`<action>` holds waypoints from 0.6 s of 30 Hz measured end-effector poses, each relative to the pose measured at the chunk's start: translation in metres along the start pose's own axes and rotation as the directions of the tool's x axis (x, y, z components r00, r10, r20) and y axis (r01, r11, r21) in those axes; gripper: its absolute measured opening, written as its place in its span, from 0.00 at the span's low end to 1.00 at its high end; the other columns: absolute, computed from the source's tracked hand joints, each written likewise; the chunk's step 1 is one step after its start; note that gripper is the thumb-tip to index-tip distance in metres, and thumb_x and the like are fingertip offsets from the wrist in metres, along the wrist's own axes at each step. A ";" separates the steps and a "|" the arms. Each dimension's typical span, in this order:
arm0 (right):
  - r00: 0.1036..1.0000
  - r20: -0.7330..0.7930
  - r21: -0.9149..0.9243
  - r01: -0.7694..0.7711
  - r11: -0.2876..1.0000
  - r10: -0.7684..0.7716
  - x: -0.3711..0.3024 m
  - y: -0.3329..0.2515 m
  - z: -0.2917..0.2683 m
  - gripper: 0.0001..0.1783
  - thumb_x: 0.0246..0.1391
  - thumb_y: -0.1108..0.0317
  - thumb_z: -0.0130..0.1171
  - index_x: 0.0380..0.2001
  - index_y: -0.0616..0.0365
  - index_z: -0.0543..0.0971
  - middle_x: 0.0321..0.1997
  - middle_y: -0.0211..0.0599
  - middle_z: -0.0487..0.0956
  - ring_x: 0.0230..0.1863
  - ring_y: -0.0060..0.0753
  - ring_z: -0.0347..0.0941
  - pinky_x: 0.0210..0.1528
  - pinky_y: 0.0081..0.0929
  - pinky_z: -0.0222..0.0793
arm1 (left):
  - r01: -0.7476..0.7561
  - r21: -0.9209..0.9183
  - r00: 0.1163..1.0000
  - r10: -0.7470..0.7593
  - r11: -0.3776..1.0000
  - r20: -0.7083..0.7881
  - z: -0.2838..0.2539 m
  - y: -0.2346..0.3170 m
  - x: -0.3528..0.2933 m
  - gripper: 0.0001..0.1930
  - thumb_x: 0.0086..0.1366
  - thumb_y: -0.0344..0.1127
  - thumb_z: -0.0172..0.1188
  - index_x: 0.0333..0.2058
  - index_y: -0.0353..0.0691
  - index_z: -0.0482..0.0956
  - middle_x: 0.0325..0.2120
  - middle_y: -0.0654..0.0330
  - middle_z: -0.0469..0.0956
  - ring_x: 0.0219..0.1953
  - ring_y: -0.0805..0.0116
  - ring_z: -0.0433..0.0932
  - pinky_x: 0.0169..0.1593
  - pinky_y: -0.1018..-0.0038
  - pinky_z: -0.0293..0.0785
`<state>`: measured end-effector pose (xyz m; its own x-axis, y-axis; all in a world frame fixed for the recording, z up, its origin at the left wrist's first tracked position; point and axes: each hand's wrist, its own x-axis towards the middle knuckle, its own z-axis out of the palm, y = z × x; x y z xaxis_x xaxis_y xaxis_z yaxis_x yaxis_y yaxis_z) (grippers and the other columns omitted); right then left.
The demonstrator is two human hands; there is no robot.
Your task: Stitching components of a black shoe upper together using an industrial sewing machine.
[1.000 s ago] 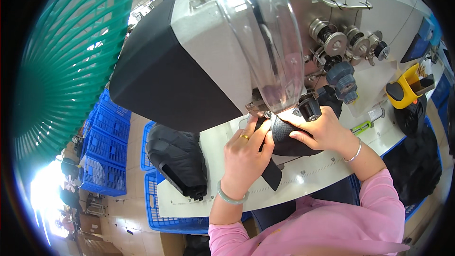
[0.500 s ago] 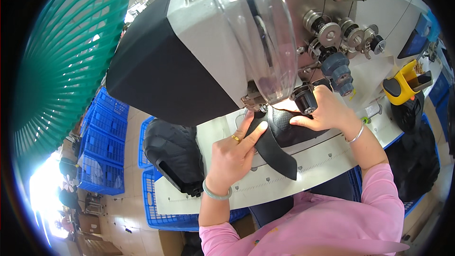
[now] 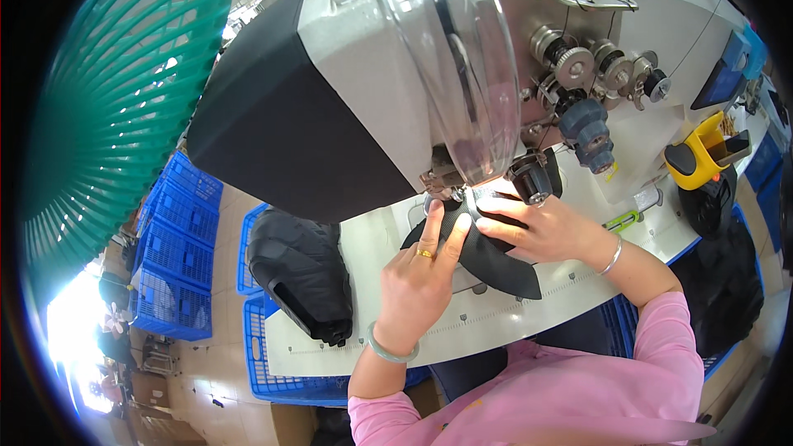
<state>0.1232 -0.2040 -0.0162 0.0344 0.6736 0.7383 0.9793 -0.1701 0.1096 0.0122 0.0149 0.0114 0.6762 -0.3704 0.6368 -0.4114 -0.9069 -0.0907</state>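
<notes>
Under the needle area of a white sewing machine [image 3: 351,58] lies a black fabric piece [image 3: 500,268], its curved tail hanging toward me over the white table. My left hand [image 3: 417,281], with a gold ring, presses index finger and thumb, stretched and apart, on the fabric just before the presser foot [image 3: 453,193]. Its other fingers are curled under. On the right, my right hand [image 3: 549,231] has hold of the fabric's raised right side, fingers bent over it. The machine's dark knob partly covers those fingertips, and the stitching point is mostly hidden.
A black padded item [image 3: 299,272] sits at the table's left end. Blue crates [image 3: 178,256] stand on the left floor beyond a green fan [image 3: 124,74]. At right are a yellow holder [image 3: 702,153], green-handled snips [image 3: 624,221] and a heap of black pieces [image 3: 723,289].
My right hand has come nearer and lower, its fingers now bent over the fabric. The fabric has turned, its tail swinging right. My left hand has shifted slightly right. The green-handled snips show more.
</notes>
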 end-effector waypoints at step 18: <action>0.997 -0.071 0.031 -0.021 0.999 0.023 0.005 -0.001 -0.009 0.25 0.40 0.72 0.59 0.48 0.52 0.80 0.52 0.28 0.76 0.49 0.38 0.70 0.52 0.40 0.69 | -0.024 -0.181 0.995 0.007 0.983 -0.095 0.000 -0.004 0.010 0.21 0.48 0.20 0.63 0.44 0.39 0.81 0.45 0.57 0.76 0.52 0.54 0.78 0.47 0.67 0.81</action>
<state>0.1209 -0.2074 -0.0063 0.0431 0.6168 0.7859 0.9841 -0.1621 0.0732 0.0204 0.0146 0.0183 0.6123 -0.3556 0.7062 -0.5315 -0.8464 0.0347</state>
